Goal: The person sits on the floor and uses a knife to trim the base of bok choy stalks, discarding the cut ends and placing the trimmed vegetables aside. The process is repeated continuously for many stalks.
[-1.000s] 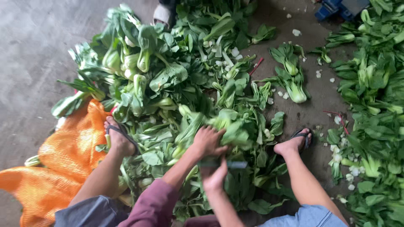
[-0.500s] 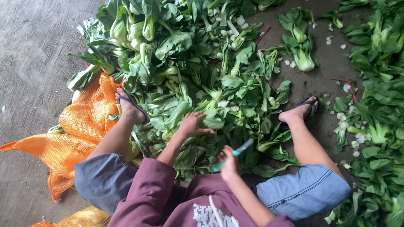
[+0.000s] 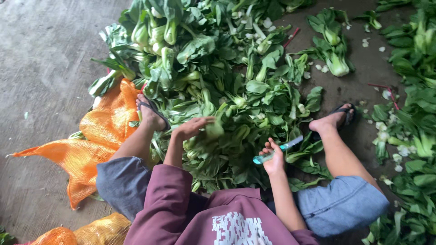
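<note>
I sit on the floor with a big pile of green bok choy (image 3: 236, 90) between my legs. My left hand (image 3: 193, 127) is stretched out palm down, fingers apart, touching a pale-stemmed bok choy head (image 3: 215, 130) at the near side of the pile. My right hand (image 3: 273, 159) is closed around a small knife with a teal handle (image 3: 278, 151). The knife points right, just above the leaves. My sandalled feet (image 3: 152, 115) (image 3: 334, 119) rest on either side of the pile.
An orange mesh sack (image 3: 86, 145) lies flat on the concrete at the left, and another bunched sack (image 3: 84, 233) lies at the bottom left. More bok choy (image 3: 415, 122) lines the right edge. White stem trimmings (image 3: 390, 136) are scattered on the floor.
My right hand has drawn back from the pile towards my body with the knife. My left hand has stayed on the greens, shifting slightly right.
</note>
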A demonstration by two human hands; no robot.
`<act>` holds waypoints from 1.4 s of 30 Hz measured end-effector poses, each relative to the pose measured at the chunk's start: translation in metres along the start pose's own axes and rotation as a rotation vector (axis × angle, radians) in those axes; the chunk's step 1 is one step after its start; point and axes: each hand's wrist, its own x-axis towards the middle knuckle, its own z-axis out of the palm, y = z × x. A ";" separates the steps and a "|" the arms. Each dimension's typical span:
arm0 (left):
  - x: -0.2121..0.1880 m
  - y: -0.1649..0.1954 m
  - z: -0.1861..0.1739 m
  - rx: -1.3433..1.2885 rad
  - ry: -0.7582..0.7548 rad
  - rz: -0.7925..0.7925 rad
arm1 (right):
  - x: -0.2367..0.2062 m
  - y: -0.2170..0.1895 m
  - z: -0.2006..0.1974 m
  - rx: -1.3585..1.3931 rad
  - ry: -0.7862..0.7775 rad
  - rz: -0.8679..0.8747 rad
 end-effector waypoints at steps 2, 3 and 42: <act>0.004 0.008 -0.011 -0.129 0.036 0.038 | 0.002 -0.001 -0.004 -0.001 0.029 0.018; 0.012 0.010 -0.014 -0.189 0.215 0.041 | 0.003 -0.001 -0.005 0.000 0.041 0.019; 0.011 0.086 0.195 0.345 0.402 0.826 | -0.127 -0.125 0.099 -1.787 -0.127 -1.502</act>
